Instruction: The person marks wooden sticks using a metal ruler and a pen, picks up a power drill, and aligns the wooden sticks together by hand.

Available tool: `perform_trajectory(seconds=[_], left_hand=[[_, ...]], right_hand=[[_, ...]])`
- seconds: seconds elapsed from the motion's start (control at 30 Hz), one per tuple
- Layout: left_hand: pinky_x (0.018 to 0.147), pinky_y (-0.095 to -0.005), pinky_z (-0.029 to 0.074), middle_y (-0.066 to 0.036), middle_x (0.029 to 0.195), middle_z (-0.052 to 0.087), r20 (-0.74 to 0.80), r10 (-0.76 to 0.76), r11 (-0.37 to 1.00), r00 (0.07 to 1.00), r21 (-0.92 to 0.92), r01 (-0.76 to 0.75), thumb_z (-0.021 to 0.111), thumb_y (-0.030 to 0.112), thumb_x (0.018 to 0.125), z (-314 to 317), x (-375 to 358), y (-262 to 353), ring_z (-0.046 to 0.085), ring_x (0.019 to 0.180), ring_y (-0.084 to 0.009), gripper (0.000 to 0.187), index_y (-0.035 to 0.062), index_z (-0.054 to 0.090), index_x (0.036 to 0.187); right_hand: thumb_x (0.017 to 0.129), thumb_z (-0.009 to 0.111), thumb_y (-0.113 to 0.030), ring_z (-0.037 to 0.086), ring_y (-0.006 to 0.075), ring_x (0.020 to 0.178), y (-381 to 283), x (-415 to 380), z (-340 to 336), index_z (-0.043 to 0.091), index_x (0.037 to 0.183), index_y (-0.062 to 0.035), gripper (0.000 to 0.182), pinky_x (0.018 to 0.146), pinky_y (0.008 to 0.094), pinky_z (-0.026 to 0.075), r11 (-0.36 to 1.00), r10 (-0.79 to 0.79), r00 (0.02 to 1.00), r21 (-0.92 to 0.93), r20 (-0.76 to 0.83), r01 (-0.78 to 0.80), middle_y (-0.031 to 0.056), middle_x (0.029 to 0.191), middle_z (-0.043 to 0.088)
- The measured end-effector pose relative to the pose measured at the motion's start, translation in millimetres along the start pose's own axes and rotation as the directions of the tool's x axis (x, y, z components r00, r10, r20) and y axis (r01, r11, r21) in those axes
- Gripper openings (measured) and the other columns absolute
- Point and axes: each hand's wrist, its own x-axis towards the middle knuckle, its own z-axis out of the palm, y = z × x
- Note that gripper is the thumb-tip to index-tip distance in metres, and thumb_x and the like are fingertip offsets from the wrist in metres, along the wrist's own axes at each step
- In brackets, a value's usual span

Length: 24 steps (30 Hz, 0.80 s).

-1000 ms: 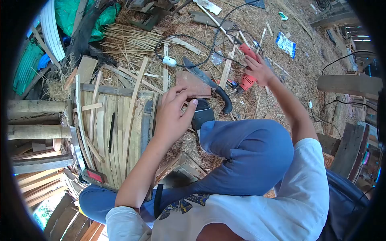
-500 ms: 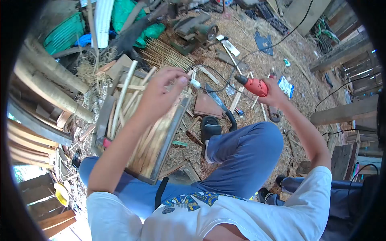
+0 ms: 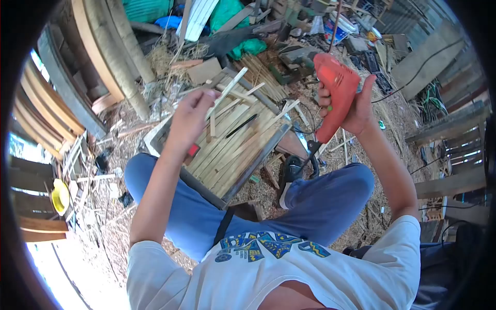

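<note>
My right hand [image 3: 356,111] grips a red power drill [image 3: 341,95], with fingers wrapped round its body and the thumb spread at the side. A black cord sleeve leaves the drill's lower end; its chuck is not clearly visible. Over the far left part of a shallow wooden box [image 3: 253,173], my left hand [image 3: 188,119] has its fingers closed at a pale wooden stick [image 3: 232,85]. The stick comes out from the fingertips, and its lower part is hidden behind the hand. Wood strips [image 3: 217,155] fill the box, and a thin black rod [image 3: 241,125] lies on them.
The box rests against my legs. A small red object [image 3: 192,150] shows beside my left wrist. Thin bamboo sticks [image 3: 261,75] lie beyond the box, with green sheeting [image 3: 248,47] behind. Shavings cover the ground. A yellow basin [image 3: 60,197] sits at far left.
The drill has come up closer to the camera and turned upright. My left hand has left the small white piece and moved to the stick. The view has shifted, showing the black rod.
</note>
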Motion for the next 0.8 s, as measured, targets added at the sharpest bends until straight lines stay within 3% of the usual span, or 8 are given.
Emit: perform_trajectory(seconds=[0.1,0.13,0.27,0.43,0.57,0.7,0.77,0.8], left_hand=[[0.102,-0.0399,0.055,-0.010,0.122,0.079,0.116,-0.086,0.975,0.990,0.213,0.059,0.065,0.030,0.114,18.5,-36.6,-5.7,0.072,0.118,-0.0247,0.034,0.0027,0.078,0.130],[0.103,-0.0410,0.056,-0.012,0.122,0.079,0.151,-0.133,0.952,0.980,0.294,0.084,0.067,0.028,0.113,19.9,-48.4,-8.2,0.072,0.119,-0.0273,0.032,0.0026,0.078,0.129],[0.102,-0.0475,0.058,-0.016,0.120,0.071,0.174,-0.036,0.692,0.984,0.714,-0.101,0.077,0.021,0.102,30.9,-93.5,-68.9,0.068,0.117,-0.0395,0.030,0.0051,0.076,0.127],[0.098,-0.0485,0.057,-0.013,0.116,0.066,0.187,0.009,0.605,0.982,0.781,-0.155,0.082,0.019,0.093,39.1,-129.2,-99.9,0.065,0.113,-0.0362,0.035,0.0065,0.073,0.125],[0.096,-0.0492,0.055,-0.012,0.112,0.066,0.187,0.016,0.586,0.982,0.794,-0.161,0.084,0.019,0.088,38.3,-128.9,-110.6,0.065,0.111,-0.0353,0.034,0.0082,0.070,0.117],[0.093,-0.0511,0.052,-0.012,0.108,0.065,0.257,-0.184,0.559,0.949,0.821,-0.114,0.087,0.021,0.082,18.7,-121.1,-91.1,0.064,0.106,-0.0370,0.037,0.0091,0.069,0.113],[0.092,-0.0520,0.052,-0.013,0.106,0.065,0.324,-0.307,0.552,0.895,0.827,-0.110,0.088,0.023,0.081,8.4,-114.3,-77.3,0.063,0.104,-0.0380,0.040,0.0092,0.069,0.114],[0.092,-0.0519,0.052,-0.013,0.106,0.065,0.302,-0.273,0.592,0.913,0.801,-0.088,0.088,0.023,0.081,10.1,-111.5,-74.7,0.063,0.104,-0.0382,0.040,0.0092,0.070,0.114]], right_hand=[[0.101,0.080,-0.056,0.056,0.0140,0.094,16.4,23.5,-2.1,0.050,0.152,0.0058,0.085,0.071,0.0301,0.053,0.967,0.069,0.996,0.241,0.054,-0.080,0.0064,0.114,0.058],[0.099,0.081,-0.035,0.055,0.0113,0.091,25.3,28.2,11.4,0.045,0.154,0.0099,0.079,0.064,0.0241,0.049,0.971,0.065,0.998,0.229,-0.006,-0.062,0.0066,0.114,0.056],[0.094,0.069,-0.019,0.054,0.0113,0.084,44.5,43.4,24.9,0.043,0.155,0.0104,0.073,0.059,0.0249,0.049,0.991,0.130,0.984,0.002,-0.125,-0.130,0.0054,0.109,0.054],[0.090,0.060,-0.015,0.049,0.0096,0.067,50.3,35.2,-7.0,0.046,0.153,0.0139,0.070,0.051,0.0241,0.046,0.962,0.250,0.967,0.125,-0.049,-0.242,0.0049,0.101,0.053],[0.091,0.060,-0.015,0.045,0.0098,0.063,43.1,28.3,-5.1,0.029,0.164,0.0180,0.086,0.047,0.0239,0.045,0.987,0.160,0.985,-0.017,-0.062,-0.161,0.0057,0.101,0.047],[0.092,0.066,-0.015,0.047,0.0102,0.061,35.7,27.7,4.1,0.024,0.166,0.0186,0.092,0.046,0.0258,0.049,0.980,0.035,0.996,-0.190,-0.086,-0.051,0.0077,0.103,0.047],[0.093,0.068,-0.015,0.048,0.0110,0.061,31.4,29.0,3.6,0.021,0.167,0.0184,0.094,0.046,0.0269,0.050,0.985,0.035,0.993,-0.161,-0.110,-0.052,0.0085,0.103,0.047],[0.093,0.068,-0.015,0.048,0.0113,0.061,30.1,29.7,2.6,0.020,0.167,0.0183,0.095,0.046,0.0275,0.051,0.988,0.033,0.992,-0.148,-0.123,-0.052,0.0090,0.103,0.047]])
